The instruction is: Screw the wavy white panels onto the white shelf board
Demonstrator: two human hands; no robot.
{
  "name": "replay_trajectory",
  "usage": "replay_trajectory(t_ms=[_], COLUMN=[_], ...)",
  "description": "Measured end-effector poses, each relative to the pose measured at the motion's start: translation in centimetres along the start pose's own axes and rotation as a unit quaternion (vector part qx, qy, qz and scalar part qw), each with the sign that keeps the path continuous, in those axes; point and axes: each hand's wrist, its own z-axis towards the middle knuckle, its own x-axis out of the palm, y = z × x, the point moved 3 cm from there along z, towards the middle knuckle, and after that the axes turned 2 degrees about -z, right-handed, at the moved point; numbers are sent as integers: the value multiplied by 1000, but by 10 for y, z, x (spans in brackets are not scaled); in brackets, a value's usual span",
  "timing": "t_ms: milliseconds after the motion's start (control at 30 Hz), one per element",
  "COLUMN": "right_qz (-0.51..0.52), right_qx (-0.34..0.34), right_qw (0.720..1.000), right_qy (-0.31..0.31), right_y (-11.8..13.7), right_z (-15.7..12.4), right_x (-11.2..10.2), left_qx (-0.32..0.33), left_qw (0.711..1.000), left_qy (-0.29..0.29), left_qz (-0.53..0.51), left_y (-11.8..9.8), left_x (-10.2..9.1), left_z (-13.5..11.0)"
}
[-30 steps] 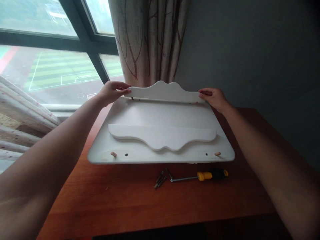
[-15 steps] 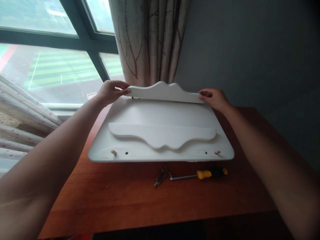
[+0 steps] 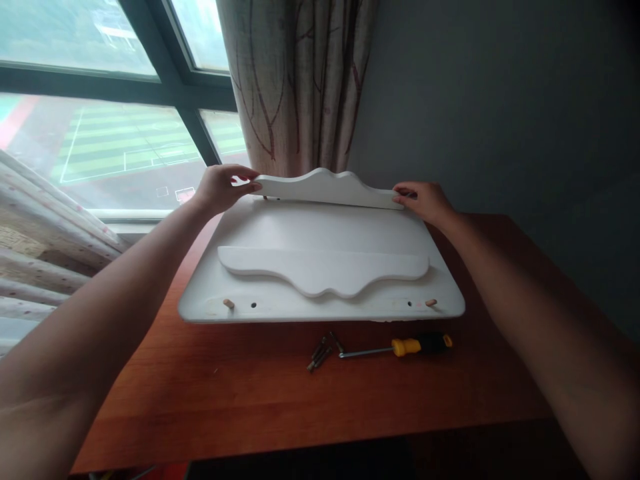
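Note:
My left hand (image 3: 227,187) pinches the left end of a white wavy-edged board (image 3: 325,187), and my right hand (image 3: 423,199) pinches its right end. This board stands on edge at the far side of a white panel (image 3: 320,227), its left end slightly above the surface, where a peg shows under it. A second white wavy board (image 3: 325,267) lies flat on the panel, its curved edge toward me. Along the panel's near edge, a wooden dowel (image 3: 229,303) sticks up at the left and another dowel (image 3: 431,303) at the right, each beside a dark hole.
The panel rests on a reddish-brown wooden table (image 3: 250,400). In front of it lie several screws (image 3: 320,353) and a yellow and black screwdriver (image 3: 405,347). A curtain (image 3: 300,87) hangs behind, with a window (image 3: 120,147) at the left and a grey wall at the right.
The held board appears slightly lower, its right end closer to the panel, with both hands still on it. The camera view has shifted a little.

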Motion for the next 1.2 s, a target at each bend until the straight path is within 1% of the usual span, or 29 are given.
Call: replay_trajectory(t_ms=[233, 400, 600, 667, 767, 800, 867, 933, 1033, 1200], right_qz=[10, 26, 62, 76, 95, 95, 88, 81, 82, 72], right_qx=[-3, -4, 20, 19, 12, 10, 7, 11, 19, 21], right_qw=[1000, 1000, 998, 997, 993, 992, 994, 996, 996, 997], right_qy=[20, 14, -2, -25, -76, -82, -71, -46, -24, -17], right_y=[0, -2, -6, -5, 0, 2, 4, 5, 2, -1], right_z=[4, 5, 4, 7, 16, 19, 23, 23, 17, 6], right_x=[-6, -6, -4, -9, -24, -28, -33, -33, -25, -13], left_qx=[45, 43, 15, 7, 8, 12, 14, -1, -25, -21], left_qw=[999, 999, 999, 999, 998, 997, 996, 996, 997, 998], left_qy=[-11, -7, 18, 18, 11, 10, 9, 13, 20, 18], left_qz=[5, 1, -28, -40, -67, -76, -89, -86, -76, -59], left_y=[4, 9, 6, 3, -2, -3, -5, -3, 2, 7], left_x=[2, 0, -2, -3, -5, -6, -6, -5, -3, -1], left_z=[-2, 3, 8, 10, 12, 13, 13, 11, 6, 3])
